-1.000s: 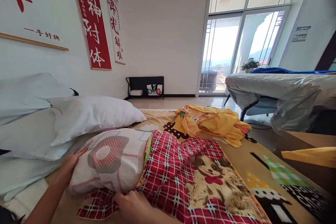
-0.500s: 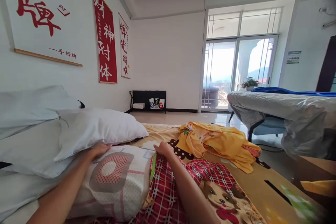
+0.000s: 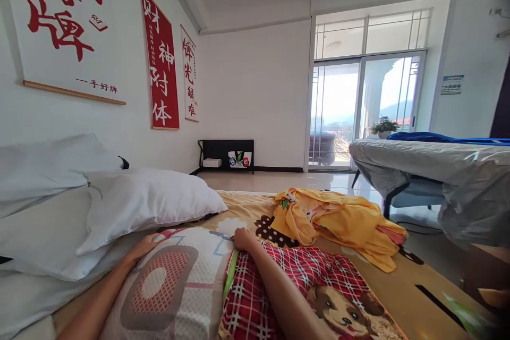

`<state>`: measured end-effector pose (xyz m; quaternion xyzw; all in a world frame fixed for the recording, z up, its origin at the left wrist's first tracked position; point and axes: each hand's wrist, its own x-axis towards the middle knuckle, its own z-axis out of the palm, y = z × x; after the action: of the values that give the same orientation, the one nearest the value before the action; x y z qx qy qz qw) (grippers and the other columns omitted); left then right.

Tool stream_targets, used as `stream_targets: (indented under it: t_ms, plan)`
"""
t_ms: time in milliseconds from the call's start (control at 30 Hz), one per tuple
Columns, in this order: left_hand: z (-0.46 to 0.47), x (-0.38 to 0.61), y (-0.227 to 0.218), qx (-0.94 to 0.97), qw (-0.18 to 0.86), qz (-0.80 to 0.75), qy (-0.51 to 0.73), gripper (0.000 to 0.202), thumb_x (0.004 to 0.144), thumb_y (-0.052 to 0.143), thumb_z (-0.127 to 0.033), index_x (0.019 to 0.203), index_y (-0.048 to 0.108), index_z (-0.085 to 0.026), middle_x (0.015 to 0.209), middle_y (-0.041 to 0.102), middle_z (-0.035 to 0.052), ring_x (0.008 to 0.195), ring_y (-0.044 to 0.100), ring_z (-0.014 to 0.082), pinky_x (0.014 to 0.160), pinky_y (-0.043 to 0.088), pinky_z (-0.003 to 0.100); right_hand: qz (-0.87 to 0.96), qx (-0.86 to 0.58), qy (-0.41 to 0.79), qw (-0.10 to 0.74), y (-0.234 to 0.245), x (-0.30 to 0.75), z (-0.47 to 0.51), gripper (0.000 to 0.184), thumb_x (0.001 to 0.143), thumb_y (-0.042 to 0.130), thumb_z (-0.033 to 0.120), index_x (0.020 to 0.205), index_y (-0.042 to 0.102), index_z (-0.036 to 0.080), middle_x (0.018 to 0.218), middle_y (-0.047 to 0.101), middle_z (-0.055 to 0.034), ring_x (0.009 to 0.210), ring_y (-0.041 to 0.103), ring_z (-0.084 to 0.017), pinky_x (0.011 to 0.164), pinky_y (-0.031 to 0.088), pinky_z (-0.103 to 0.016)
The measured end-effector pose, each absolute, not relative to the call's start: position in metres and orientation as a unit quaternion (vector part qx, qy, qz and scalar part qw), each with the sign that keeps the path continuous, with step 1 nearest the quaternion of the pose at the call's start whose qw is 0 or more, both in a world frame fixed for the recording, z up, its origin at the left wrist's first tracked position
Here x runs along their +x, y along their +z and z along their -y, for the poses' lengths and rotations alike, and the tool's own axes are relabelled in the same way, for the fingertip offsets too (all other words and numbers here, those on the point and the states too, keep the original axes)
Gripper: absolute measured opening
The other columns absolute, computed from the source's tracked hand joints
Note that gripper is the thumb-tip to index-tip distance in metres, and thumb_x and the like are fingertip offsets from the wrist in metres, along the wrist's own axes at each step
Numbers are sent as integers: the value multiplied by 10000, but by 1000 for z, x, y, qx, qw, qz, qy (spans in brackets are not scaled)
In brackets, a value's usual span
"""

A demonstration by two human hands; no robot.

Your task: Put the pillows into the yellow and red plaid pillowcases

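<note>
A patterned pillow (image 3: 201, 271), white and grey with a pink-red mesh square, lies close in front of me. My left hand (image 3: 144, 247) is closed at its far left corner, with the fingertips partly hidden by the fabric. At the far right corner of the same pillow, my right hand (image 3: 244, 239) is closed, knuckles up. Under my right forearm spreads a red plaid cloth (image 3: 255, 289) printed with a brown puppy. Its green edging runs along the pillow's right side.
White pillows (image 3: 155, 196) are stacked at the left against the wall. A crumpled yellow garment (image 3: 334, 215) lies on the tan bedding (image 3: 398, 297). Beyond, a plastic-covered table (image 3: 458, 156) and a chair (image 3: 416, 191) stand at the right; a low black shelf (image 3: 227, 147) is at the back wall.
The pillow's far edge has risen slightly, and a red patch now shows by my left hand. My right hand has closed further at its corner. The view has shifted slightly.
</note>
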<state>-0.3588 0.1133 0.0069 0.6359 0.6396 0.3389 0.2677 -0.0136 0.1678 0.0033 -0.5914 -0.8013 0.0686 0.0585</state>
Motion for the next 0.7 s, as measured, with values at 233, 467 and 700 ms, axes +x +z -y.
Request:
stream_targets:
  t_ms: [233, 467, 700]
  plan:
    - [-86, -331, 40, 655, 346, -561, 369, 531, 671, 679, -555, 1028, 742, -167, 1098, 725, 93, 1053, 644, 300, 926, 498, 358, 826, -544, 100, 105, 28, -38, -167, 290, 932, 572, 371, 1130, 611, 163, 1152, 627, -67, 1006, 618, -194, 870, 529, -409]
    - [-77, -295, 65, 749, 240, -546, 288, 463, 742, 610, -504, 1058, 740, -192, 1164, 704, 71, 1077, 632, 304, 966, 457, 343, 804, -571, 86, 143, 32, -66, -140, 298, 936, 563, 379, 1128, 609, 155, 1145, 632, -70, 1017, 618, -196, 885, 521, -423]
    - [-76, -350, 12, 625, 91, -733, 253, 681, 828, 343, -574, 1246, 626, -119, 1236, 658, 151, 1148, 600, 337, 981, 453, 415, 843, -519, 65, 125, 42, -2, -94, 261, 970, 428, 254, 991, 653, 123, 1044, 684, -133, 991, 633, -209, 846, 466, -315]
